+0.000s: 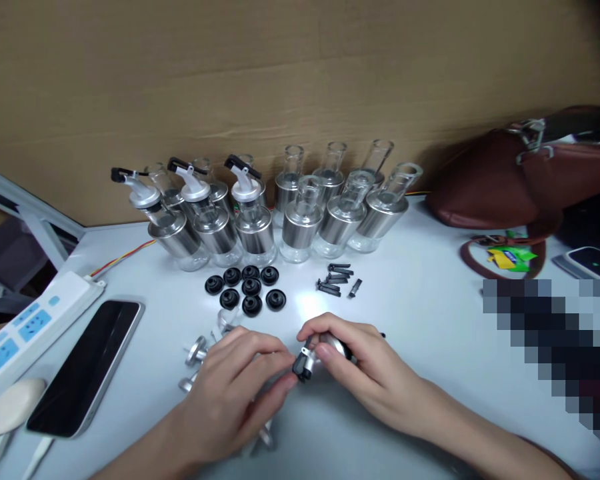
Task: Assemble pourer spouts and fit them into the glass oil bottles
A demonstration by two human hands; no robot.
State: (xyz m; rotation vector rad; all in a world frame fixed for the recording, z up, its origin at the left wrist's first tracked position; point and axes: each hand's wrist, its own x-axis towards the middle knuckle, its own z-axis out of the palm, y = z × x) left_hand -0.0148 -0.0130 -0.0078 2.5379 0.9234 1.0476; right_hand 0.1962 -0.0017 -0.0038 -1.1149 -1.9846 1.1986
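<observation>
So the silver pourer top [310,361] is held between both hands over the tabletop [430,300]. Right hand [367,357] has the metal body pinched between thumb and fingers, left hand [243,383] is pinching the black flap [300,368] at the spout end. More silver parts [197,351] lie around and partly behind the left hand. Farther back: black stoppers [251,287], a few black levers [337,279], then glass bottles [300,227] with steel bands, three wearing pourers [196,190].

white table [430,303] | glass bottles [301,230] | black stoppers [251,287] | black levers [329,289] | silver spouts [197,351] | phone [86,370] | power strip [45,319] | brown bag [485,183]
</observation>
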